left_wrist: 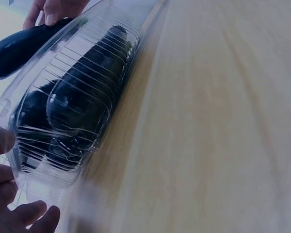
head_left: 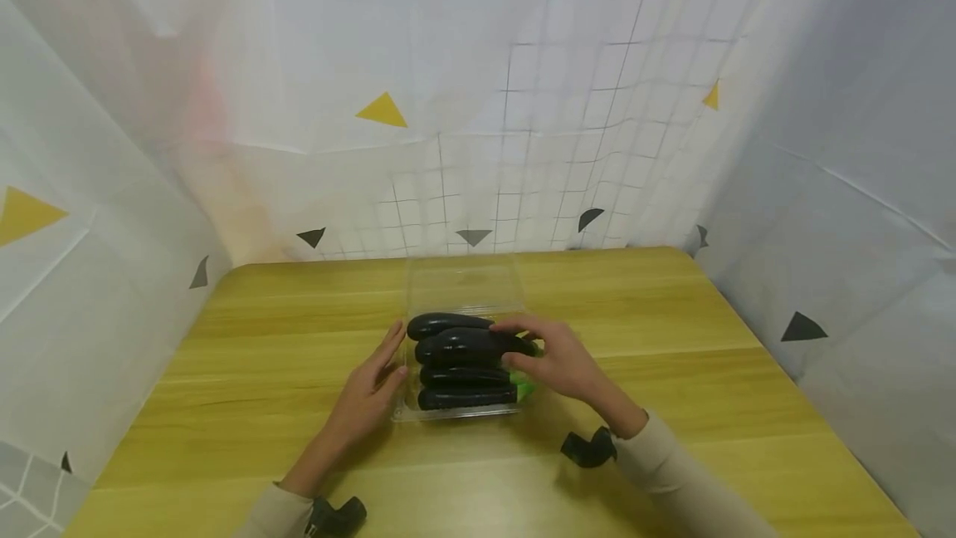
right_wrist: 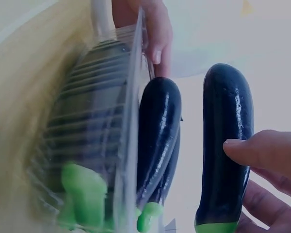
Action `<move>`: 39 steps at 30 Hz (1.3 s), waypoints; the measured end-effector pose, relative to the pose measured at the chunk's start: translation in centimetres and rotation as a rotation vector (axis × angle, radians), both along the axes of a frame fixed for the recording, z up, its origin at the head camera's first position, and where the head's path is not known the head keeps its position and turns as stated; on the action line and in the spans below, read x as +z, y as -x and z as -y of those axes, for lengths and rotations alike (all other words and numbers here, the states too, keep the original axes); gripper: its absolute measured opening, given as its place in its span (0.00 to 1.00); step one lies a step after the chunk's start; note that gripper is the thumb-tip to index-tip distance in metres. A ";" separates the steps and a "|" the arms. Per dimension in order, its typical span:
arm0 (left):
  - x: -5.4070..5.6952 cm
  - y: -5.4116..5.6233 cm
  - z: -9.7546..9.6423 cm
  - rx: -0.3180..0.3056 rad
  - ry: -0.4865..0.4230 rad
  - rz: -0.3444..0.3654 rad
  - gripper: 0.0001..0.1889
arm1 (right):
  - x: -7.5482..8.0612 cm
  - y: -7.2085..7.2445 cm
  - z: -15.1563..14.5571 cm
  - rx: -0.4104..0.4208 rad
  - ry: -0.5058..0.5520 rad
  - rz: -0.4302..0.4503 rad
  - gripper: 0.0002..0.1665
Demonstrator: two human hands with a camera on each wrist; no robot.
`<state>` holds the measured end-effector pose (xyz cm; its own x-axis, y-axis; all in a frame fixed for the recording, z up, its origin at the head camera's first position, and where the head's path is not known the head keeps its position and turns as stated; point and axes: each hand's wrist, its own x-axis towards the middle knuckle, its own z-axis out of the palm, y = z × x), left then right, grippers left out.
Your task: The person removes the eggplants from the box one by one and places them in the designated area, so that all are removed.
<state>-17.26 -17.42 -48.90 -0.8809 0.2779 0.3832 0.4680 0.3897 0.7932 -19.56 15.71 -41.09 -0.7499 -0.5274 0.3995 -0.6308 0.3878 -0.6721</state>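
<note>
A clear plastic clamshell box (head_left: 456,416) stands on the table with several dark purple eggplants in it, green at their stem ends. My right hand (head_left: 556,355) pinches one eggplant (right_wrist: 225,141) between thumb and fingers, near its green end. In the right wrist view it shows raised beside the box rim, apart from the other eggplants (right_wrist: 160,131). At the box's left end is my left hand (head_left: 366,393), its fingers extended along the wall and its fingertips right at the plastic. The left wrist view shows these fingers (left_wrist: 29,213) beside the ribbed wall.
The box's transparent lid (head_left: 465,285) lies folded back toward the rear wall. Wood-patterned table (head_left: 284,372) surrounds the box. White sheeting with triangles and grid lines (head_left: 463,40) encloses the back and sides. Dark camera mounts (head_left: 588,448) sit at both wrists.
</note>
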 end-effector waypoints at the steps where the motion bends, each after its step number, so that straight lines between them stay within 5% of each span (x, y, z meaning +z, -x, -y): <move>1: 0.0 0.0 0.0 0.000 0.002 -0.001 0.31 | 0.1 0.1 -0.1 -0.002 0.001 -0.005 0.25; 39: -0.2 -0.1 0.0 -0.016 -0.030 -0.006 0.31 | 1.7 3.7 -2.5 -0.071 0.006 0.003 0.21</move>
<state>-17.13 -17.43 -49.15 -0.8742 0.2801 0.3965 0.4784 0.3579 0.8019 -23.22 18.19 -39.39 -0.7867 -0.4705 0.3997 -0.5995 0.4278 -0.6764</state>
